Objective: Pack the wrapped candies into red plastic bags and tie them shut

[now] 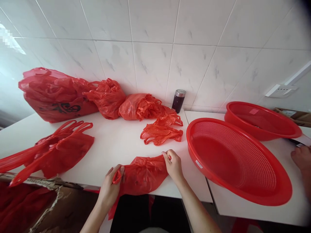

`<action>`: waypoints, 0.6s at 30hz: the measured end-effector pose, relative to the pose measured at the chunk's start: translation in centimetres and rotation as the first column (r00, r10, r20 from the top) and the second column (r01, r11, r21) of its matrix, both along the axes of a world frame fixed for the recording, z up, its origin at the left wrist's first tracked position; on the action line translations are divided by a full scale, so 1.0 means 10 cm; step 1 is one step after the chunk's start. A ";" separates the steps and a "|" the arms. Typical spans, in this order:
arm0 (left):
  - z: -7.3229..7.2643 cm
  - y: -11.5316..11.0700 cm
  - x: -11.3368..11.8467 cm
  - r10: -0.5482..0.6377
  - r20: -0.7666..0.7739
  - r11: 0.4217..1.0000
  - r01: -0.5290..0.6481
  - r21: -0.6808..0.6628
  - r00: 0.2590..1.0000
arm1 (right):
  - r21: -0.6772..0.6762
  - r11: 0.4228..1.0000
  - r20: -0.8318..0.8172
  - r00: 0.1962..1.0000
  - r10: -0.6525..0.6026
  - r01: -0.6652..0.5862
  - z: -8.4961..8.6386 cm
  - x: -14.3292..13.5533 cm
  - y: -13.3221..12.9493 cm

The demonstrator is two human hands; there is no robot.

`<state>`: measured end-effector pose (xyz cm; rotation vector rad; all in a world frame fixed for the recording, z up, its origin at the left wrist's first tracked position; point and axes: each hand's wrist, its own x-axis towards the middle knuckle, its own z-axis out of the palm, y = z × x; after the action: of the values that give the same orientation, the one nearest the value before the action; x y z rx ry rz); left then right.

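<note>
A thin red plastic bag [145,174] is stretched between both hands at the front edge of the white table [114,142]. My left hand [110,186] is closed around its left end, where a rolled fold shows between thumb and fingers. At the opposite end, my right hand [174,164] pinches the bag's upper right corner. Just beyond them lies a crumpled red plastic bag [162,131]. To the left, another red plastic bag [65,152] rests with its handles loose.
Full red bags [60,94] line the wall beside a dark flask [178,101]. Two red perforated baskets [243,161] stand on the right. At lower left is a cardboard box [70,207] with red material inside. Another person's hand [301,157] shows at the right edge.
</note>
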<state>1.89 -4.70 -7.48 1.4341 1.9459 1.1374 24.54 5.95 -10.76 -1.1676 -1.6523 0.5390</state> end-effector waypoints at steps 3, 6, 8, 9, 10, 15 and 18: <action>0.05 -0.09 -0.05 -0.037 0.093 0.997 0.043 -0.057 0.995 | 0.001 1.000 -0.001 1.000 -0.005 0.005 0.00 -0.03 -0.01; 0.14 -0.17 -0.09 0.008 0.231 0.999 0.004 -0.051 0.973 | 0.004 1.000 -0.008 1.000 -0.002 0.002 0.03 -0.03 0.00; 0.23 -0.21 -0.11 0.026 0.317 0.999 -0.011 -0.047 0.948 | 0.004 1.000 -0.011 1.000 0.005 -0.005 0.09 -0.02 0.03; 0.27 -0.22 -0.12 0.038 0.348 0.999 -0.025 -0.042 0.937 | 0.004 1.000 -0.012 1.000 0.011 -0.011 0.11 -0.02 0.05; 0.31 -0.22 -0.13 0.053 0.367 0.998 -0.043 -0.036 0.929 | 0.006 1.000 -0.016 1.000 0.018 -0.018 0.14 -0.03 0.08; 0.32 -0.09 -0.16 0.113 0.418 0.993 -0.116 -0.018 0.901 | 0.017 0.999 -0.083 0.996 0.042 -0.041 0.26 -0.11 0.21; 0.26 0.00 -0.25 0.117 0.535 0.993 -0.085 -0.084 0.837 | -0.030 0.999 -0.112 0.993 0.040 -0.044 0.31 -0.12 0.21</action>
<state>-0.61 -4.66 -4.90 0.8539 1.6397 1.3445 23.30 8.08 -7.66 -1.1079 -1.5806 0.6486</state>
